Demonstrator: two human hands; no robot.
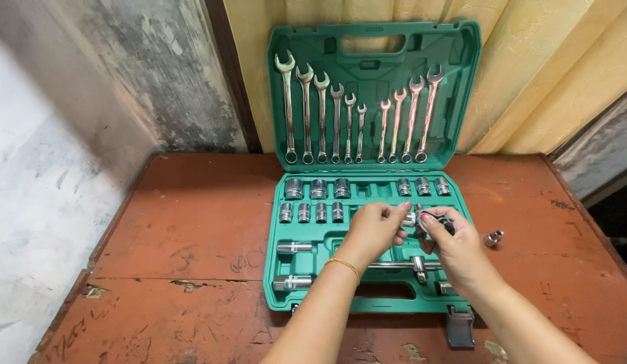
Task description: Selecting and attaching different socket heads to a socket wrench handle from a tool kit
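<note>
I see a green moulded plastic case, smooth with a dull sheen. The wrenches in its lid and the sockets in its tray are polished, mirror-bright metal, as is the loose socket. The table looks like worn wood under chipped, matt red paint. The wall is rough, stained plaster. My left hand wears a thin, shiny gold-coloured bracelet.

Both hands over open green tool case
</note>
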